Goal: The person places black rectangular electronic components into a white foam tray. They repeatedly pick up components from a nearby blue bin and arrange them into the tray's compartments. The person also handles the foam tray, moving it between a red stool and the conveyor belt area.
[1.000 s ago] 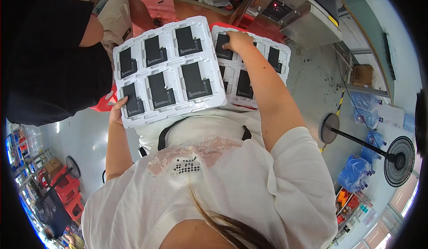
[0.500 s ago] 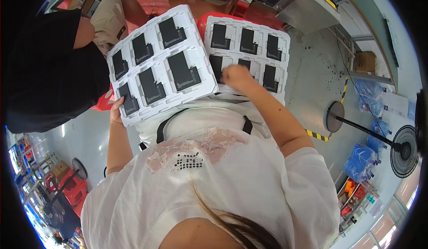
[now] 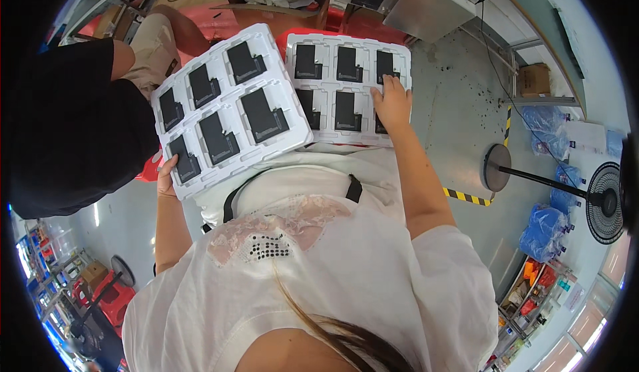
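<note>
My left hand (image 3: 166, 176) grips the near-left edge of a white plastic tray (image 3: 299, 134), thumb on top and the other fingers hidden beneath. This tray is tilted, and its compartments hold several black L-shaped phone batteries (image 3: 264, 115). A second white tray (image 3: 331, 84) lies to its right, partly covered by the first one's edge, with similar batteries in it. My right hand (image 3: 394, 108) is over this tray's right column, fingers spread. Its fingertips reach the lower edge of the far-right battery (image 3: 384, 64); the battery below is mostly hidden by the hand.
A person in a black top (image 3: 80, 126) sits close on the left. Red seating and a cardboard box (image 3: 279, 16) with clear plastic are beyond the trays. On the right stand a metal cabinet (image 3: 426, 6), a black fan (image 3: 604, 202) and blue plastic-wrapped bottles (image 3: 544, 232).
My right hand has moved right, from the near row's middle to the right column, and its curled fingers have spread. My left hand keeps its hold on the tray. The view has shifted slightly.
</note>
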`<act>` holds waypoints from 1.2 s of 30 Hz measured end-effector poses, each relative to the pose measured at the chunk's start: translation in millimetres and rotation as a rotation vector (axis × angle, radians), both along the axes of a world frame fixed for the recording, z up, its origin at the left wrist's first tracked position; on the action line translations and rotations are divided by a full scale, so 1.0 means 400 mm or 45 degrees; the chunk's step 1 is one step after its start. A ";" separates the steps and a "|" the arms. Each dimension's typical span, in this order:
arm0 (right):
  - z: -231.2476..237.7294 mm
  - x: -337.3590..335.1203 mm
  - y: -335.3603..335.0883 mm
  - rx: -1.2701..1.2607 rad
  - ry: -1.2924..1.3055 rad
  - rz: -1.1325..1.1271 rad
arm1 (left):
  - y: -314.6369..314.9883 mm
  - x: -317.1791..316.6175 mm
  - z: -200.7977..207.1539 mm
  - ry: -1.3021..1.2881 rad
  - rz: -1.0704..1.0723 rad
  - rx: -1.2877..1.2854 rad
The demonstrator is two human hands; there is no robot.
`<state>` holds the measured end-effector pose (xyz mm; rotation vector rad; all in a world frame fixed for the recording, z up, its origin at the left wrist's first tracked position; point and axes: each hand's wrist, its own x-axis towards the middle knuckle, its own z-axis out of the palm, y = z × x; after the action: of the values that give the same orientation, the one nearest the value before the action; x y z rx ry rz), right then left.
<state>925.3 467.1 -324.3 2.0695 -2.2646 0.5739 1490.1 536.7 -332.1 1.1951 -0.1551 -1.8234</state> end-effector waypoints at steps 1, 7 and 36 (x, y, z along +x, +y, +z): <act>0.026 0.010 0.012 -0.024 -0.015 0.023 | 0.001 -0.017 0.016 0.000 0.014 -0.022; 0.225 0.175 0.109 0.860 -2.285 -0.197 | -0.043 -0.179 0.150 0.071 -0.191 -0.047; -0.106 -0.159 0.144 0.438 -0.844 -0.593 | -0.261 -0.688 -0.033 -1.856 -0.811 -0.653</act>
<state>861.8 524.7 -366.5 1.4801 -3.2802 0.9998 1214.8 432.3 -345.1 1.9404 -1.8359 -0.8481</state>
